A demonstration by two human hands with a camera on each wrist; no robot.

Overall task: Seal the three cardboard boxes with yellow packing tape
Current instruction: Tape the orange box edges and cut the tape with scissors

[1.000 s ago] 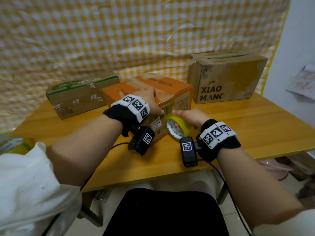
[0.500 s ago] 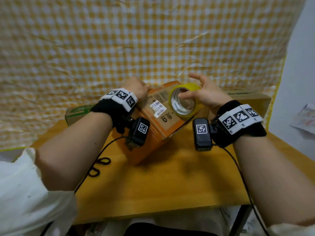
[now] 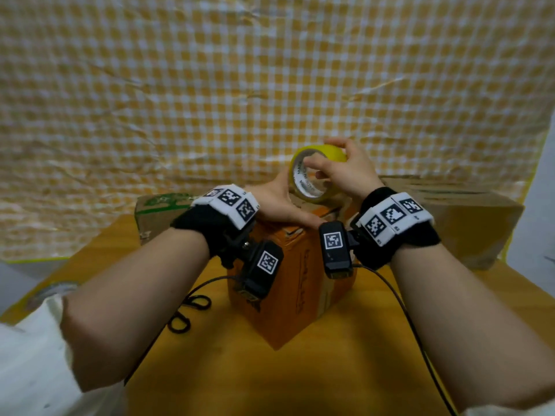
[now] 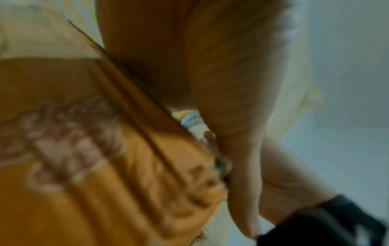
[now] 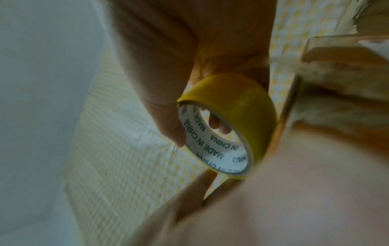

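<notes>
An orange cardboard box [image 3: 295,283] stands on end in the middle of the table. My left hand [image 3: 280,202] lies on its upper face, fingers pressing the top; the left wrist view shows that box [image 4: 88,149] blurred. My right hand [image 3: 339,172] grips a roll of yellow packing tape [image 3: 312,175] just above the box's top, thumb through the core and fingers over the rim. In the right wrist view the roll [image 5: 227,126] sits against the box edge [image 5: 328,106]. A green-printed box [image 3: 159,211] lies behind at left, a brown box [image 3: 468,217] at right.
The wooden table [image 3: 345,355] carries a black cable [image 3: 186,313] coiled left of the orange box. A yellow checked cloth [image 3: 240,85] hangs behind. A white wall [image 3: 540,205] is at the right.
The orange box has been tipped from lying flat to standing on end. My right hand has lifted the tape roll from its front side to above its top.
</notes>
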